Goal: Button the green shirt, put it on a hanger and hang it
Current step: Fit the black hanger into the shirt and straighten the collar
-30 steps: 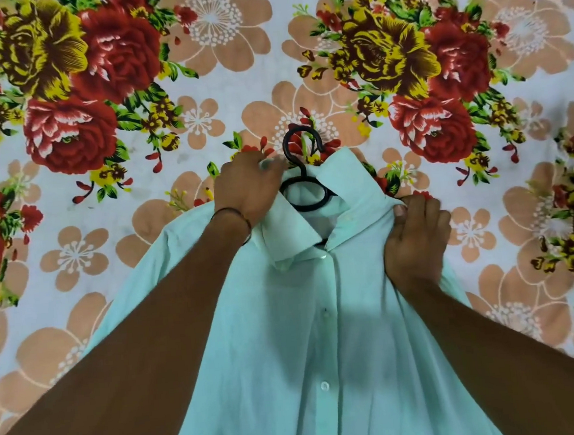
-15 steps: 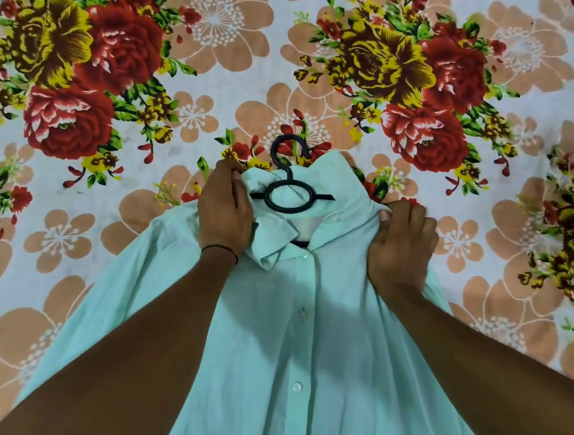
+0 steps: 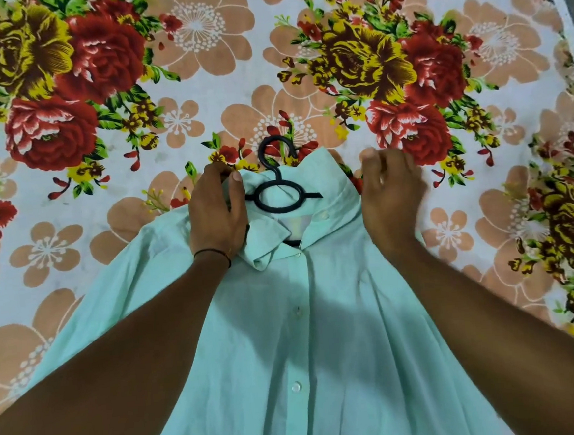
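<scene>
Green shirt (image 3: 326, 337) collar sits pinched in left fingers (image 3: 236, 183).

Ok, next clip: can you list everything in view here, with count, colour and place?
green shirt: one, pale mint green, lying front up on the sheet.
hanger: one, black, inside the shirt's neck, hook and ring showing at the collar.
buttons: at least three, white, down the shirt's front.
bedsheet: one, white with red, yellow and peach flowers, under everything.
wrist thread: one, dark, round the left wrist.
left hand: one, grips the shirt's shoulder beside the hanger.
right hand: one, blurred, over the shirt's other shoulder; grip unclear.
</scene>
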